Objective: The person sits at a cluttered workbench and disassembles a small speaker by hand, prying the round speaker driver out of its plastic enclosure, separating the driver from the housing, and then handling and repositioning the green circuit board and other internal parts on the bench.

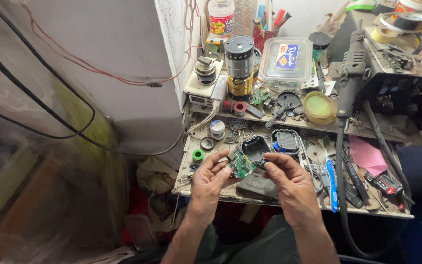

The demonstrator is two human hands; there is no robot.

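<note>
- Green circuit board (242, 165) sits at 6 o'clock of the workbench (289, 203), pinched by left hand (210, 180); thin, light, likely fragile; best held by its edges.
- Black plastic housing (256, 148) gripped by right hand (289, 180); rigid, light.

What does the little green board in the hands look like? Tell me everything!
The green circuit board is small, flat and tilted, dotted with tiny silvery and dark parts. The left hand pinches its left edge. Its upper right side meets a black plastic shell, which the right hand holds. Both are held up in front of the cluttered workbench.
</note>
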